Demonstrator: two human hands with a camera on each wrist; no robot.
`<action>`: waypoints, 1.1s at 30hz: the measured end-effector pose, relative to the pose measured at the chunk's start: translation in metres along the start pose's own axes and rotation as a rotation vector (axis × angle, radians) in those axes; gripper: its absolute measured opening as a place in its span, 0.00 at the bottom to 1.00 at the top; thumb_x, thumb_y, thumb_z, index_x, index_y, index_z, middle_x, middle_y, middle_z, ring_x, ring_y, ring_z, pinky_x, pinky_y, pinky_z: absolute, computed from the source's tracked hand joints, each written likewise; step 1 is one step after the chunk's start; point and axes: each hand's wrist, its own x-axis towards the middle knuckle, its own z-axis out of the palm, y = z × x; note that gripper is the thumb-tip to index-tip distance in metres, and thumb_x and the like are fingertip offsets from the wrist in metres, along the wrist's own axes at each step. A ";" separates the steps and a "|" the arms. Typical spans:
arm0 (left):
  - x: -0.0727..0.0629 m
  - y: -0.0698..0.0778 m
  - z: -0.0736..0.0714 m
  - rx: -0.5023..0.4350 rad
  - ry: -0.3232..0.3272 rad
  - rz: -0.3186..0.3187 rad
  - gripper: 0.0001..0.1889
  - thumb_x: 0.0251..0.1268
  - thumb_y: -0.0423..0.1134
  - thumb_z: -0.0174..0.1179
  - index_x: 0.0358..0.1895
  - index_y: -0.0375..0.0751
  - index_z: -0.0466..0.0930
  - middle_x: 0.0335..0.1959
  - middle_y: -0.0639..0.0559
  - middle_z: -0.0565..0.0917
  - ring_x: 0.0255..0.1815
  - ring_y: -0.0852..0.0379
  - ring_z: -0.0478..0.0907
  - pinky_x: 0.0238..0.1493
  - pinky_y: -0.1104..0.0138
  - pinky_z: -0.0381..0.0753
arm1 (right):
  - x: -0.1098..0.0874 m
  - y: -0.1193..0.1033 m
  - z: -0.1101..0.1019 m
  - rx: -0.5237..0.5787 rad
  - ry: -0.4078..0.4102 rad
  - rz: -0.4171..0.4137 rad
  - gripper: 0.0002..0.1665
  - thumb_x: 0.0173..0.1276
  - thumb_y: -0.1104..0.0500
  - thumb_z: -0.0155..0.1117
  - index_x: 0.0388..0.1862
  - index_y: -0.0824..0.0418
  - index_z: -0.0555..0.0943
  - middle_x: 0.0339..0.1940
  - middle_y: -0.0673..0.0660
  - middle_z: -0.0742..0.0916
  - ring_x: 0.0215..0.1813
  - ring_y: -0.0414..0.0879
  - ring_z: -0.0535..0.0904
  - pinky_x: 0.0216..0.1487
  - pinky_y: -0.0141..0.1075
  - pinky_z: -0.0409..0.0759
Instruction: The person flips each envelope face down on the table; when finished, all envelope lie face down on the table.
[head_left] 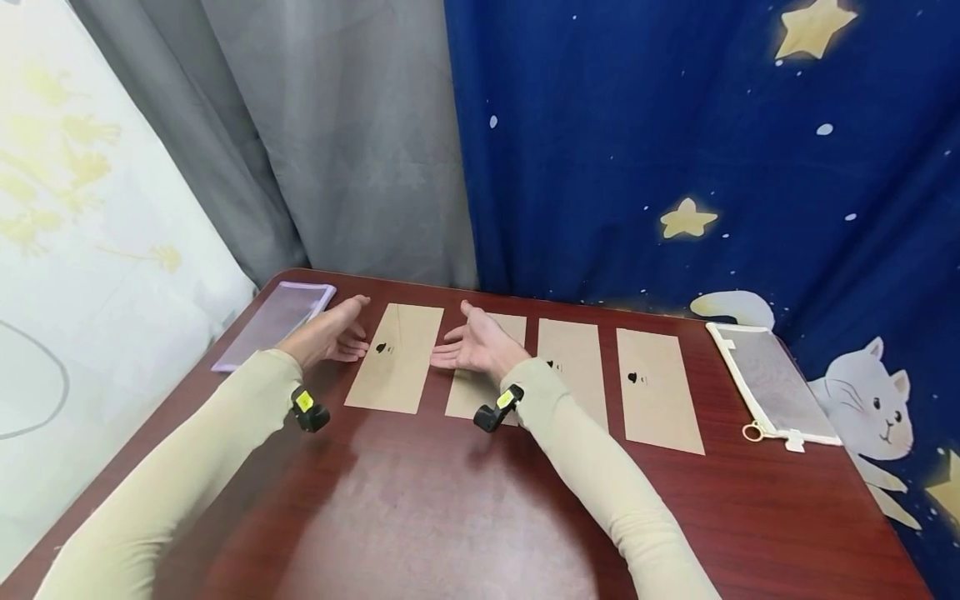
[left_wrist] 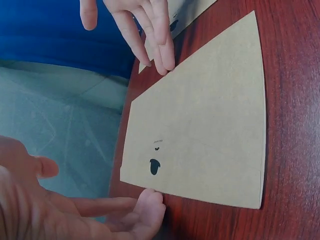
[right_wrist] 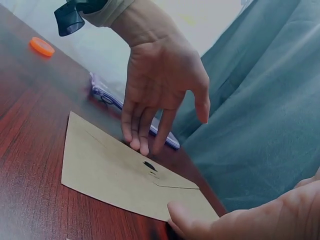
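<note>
The leftmost flat kraft-paper piece [head_left: 405, 358], like an envelope with a small black hat print, lies between the two hands. My left hand [head_left: 333, 333] is at its left edge, fingers extended; in the left wrist view the fingertips [left_wrist: 152, 202] meet that edge. Across from it, my right hand [head_left: 480, 346] has its fingers extended by the right edge, over part of the second kraft piece [head_left: 468, 392]. Neither hand grips anything. A third piece [head_left: 577, 358] and another at the right [head_left: 660, 392] lie in the same row.
A purple-edged mesh zip pouch [head_left: 273, 325] lies at the table's left edge. At the right edge is a white-edged mesh pouch [head_left: 772, 375] with a ring pull. An orange ring-shaped object [right_wrist: 42, 46] sits on the table. Grey and blue curtains [head_left: 360, 150] hang behind.
</note>
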 end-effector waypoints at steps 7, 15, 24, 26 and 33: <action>0.001 -0.002 -0.001 -0.045 -0.024 -0.012 0.42 0.77 0.63 0.31 0.68 0.23 0.64 0.47 0.42 0.70 0.48 0.50 0.72 0.59 0.60 0.81 | 0.004 0.002 0.002 -0.050 -0.009 0.020 0.54 0.79 0.30 0.34 0.82 0.71 0.41 0.80 0.72 0.58 0.81 0.64 0.56 0.82 0.51 0.60; -0.005 0.008 -0.011 -0.019 -0.074 0.023 0.36 0.78 0.59 0.36 0.66 0.27 0.69 0.45 0.45 0.72 0.44 0.55 0.74 0.52 0.66 0.83 | 0.004 0.007 0.002 -0.158 0.039 -0.049 0.43 0.81 0.44 0.49 0.79 0.74 0.53 0.77 0.70 0.63 0.79 0.61 0.61 0.80 0.50 0.64; -0.018 0.016 -0.024 -0.054 -0.191 0.108 0.19 0.79 0.43 0.45 0.59 0.31 0.72 0.27 0.54 0.82 0.30 0.63 0.82 0.44 0.70 0.87 | 0.006 0.029 0.003 -0.302 0.151 -0.331 0.22 0.75 0.69 0.56 0.65 0.72 0.74 0.50 0.60 0.80 0.48 0.48 0.77 0.72 0.47 0.76; -0.020 0.015 -0.024 -0.088 -0.202 0.118 0.14 0.79 0.38 0.48 0.57 0.32 0.73 0.26 0.55 0.84 0.29 0.63 0.83 0.43 0.70 0.87 | 0.006 0.032 0.002 -0.316 0.174 -0.385 0.21 0.73 0.71 0.58 0.63 0.71 0.76 0.44 0.57 0.80 0.43 0.45 0.77 0.70 0.47 0.78; -0.022 0.014 -0.023 -0.164 -0.195 0.160 0.06 0.76 0.32 0.53 0.46 0.34 0.78 0.24 0.53 0.86 0.28 0.62 0.85 0.40 0.71 0.88 | 0.007 0.037 -0.002 -0.300 0.212 -0.463 0.21 0.68 0.75 0.61 0.59 0.70 0.80 0.51 0.59 0.82 0.44 0.44 0.80 0.62 0.42 0.84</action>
